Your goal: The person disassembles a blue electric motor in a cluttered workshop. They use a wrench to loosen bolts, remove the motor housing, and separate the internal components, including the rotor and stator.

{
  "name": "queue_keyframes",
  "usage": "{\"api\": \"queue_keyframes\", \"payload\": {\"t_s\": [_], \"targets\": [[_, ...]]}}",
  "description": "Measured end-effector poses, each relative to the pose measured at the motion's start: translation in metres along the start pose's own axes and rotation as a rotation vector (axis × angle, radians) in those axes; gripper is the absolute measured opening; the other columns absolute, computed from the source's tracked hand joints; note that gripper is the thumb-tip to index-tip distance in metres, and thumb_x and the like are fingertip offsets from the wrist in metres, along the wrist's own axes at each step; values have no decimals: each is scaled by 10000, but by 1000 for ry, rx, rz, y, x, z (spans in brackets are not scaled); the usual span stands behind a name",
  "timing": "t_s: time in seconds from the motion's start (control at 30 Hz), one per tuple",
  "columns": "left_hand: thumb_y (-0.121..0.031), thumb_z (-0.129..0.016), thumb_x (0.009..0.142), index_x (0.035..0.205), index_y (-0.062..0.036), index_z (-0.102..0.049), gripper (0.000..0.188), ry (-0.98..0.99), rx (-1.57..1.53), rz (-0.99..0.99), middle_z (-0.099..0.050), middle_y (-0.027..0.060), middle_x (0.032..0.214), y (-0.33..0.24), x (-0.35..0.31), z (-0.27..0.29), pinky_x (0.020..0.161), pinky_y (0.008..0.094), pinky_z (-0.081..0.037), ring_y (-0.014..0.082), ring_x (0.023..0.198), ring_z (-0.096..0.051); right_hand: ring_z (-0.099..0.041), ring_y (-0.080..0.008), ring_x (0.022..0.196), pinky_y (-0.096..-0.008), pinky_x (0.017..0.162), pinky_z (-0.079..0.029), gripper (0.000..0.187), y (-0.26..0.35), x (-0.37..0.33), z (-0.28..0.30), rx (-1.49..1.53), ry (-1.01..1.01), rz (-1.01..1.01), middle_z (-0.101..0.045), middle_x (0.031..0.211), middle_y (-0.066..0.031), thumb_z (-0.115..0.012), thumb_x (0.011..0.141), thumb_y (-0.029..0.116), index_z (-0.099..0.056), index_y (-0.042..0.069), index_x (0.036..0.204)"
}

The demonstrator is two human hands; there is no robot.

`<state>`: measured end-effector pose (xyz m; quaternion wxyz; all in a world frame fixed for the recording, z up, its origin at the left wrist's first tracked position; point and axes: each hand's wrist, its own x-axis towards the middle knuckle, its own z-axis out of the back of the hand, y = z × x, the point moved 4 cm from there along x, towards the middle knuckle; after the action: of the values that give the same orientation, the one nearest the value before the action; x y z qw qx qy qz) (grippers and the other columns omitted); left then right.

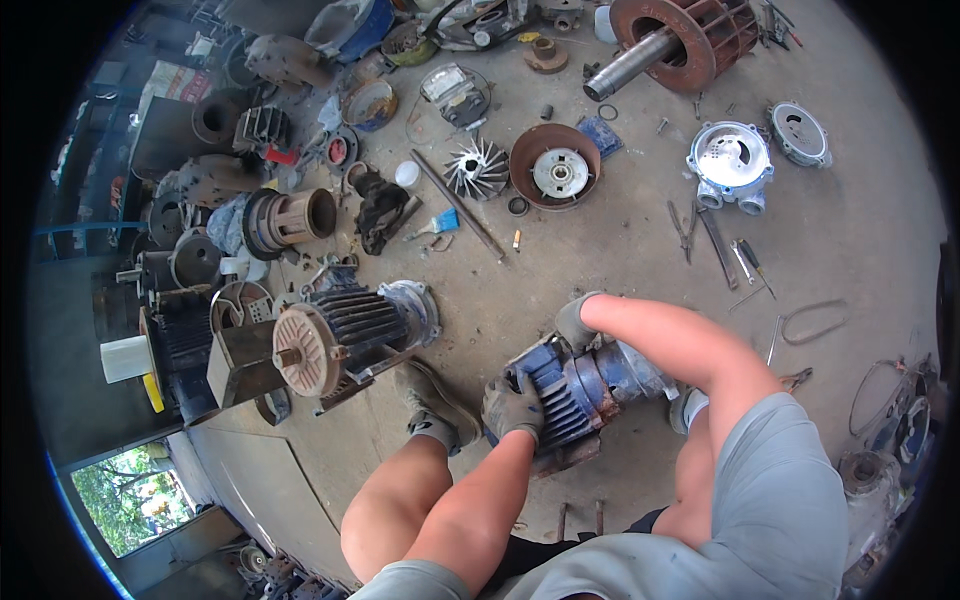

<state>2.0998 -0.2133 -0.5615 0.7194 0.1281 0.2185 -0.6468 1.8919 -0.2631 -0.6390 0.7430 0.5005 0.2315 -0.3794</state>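
A blue, rust-stained electric motor [575,392] with cooling fins lies on its side on the floor between my feet. My left hand [512,406], in a grey work glove, is closed over its left end, fingers curled at the housing edge. Across the far side of the motor reaches my right hand [576,322], also gloved, bent down and gripping near the box-like part on its body; its fingertips are partly hidden. The worn blue-grey end casing [635,372] points right, beside my right shoe.
A second finned motor [350,335] stands to the left. Farther off lie a bladed fan wheel [476,168], a rusty drum [525,150], a blue brush [438,222] and a metal bar [460,207]. Silver pump covers [730,155], pliers [684,228] and a screwdriver [755,262] lie right.
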Motion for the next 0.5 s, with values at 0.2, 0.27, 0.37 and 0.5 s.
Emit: {"api": "queue_keyframes", "payload": {"t_s": [0.2, 0.27, 0.37, 0.5], "targets": [[-534, -602, 1011, 1357, -94, -688, 566, 13, 21, 9, -642, 181, 1401, -2, -4, 4, 1117, 496, -474, 377, 1315, -607, -745, -382, 984, -487, 892, -560, 400, 1, 1, -5, 68, 61, -62, -791, 1107, -231, -777, 793, 326, -827, 28, 1055], [-538, -600, 1008, 1385, -123, -694, 568, 50, 40, 23, -642, 175, 1404, -4, -4, 8, 1132, 490, -466, 374, 1326, -600, -752, -374, 1032, -474, 914, -570, 424, 3, 0, -1, -31, 46, -53, -796, 1160, -216, -758, 830, 343, -835, 18, 1091], [-536, -580, 1026, 1365, -101, -696, 563, 23, 11, -22, -653, 193, 1381, -8, -5, 14, 1114, 497, -482, 398, 1319, -609, -744, -397, 978, -490, 890, -563, 371, -1, -2, 1, -42, 48, -123, -792, 1098, -233, -738, 811, 312, -837, 34, 1035], [-543, -602, 1000, 1402, -178, -701, 552, 62, 25, 53, -639, 155, 1429, -6, -5, 13, 1157, 494, -442, 368, 1353, -587, -748, -382, 988, -485, 893, -564, 401, -2, -1, 1, 2, 76, -113, -794, 1107, -223, -766, 792, 328, -836, 35, 1057]]}}
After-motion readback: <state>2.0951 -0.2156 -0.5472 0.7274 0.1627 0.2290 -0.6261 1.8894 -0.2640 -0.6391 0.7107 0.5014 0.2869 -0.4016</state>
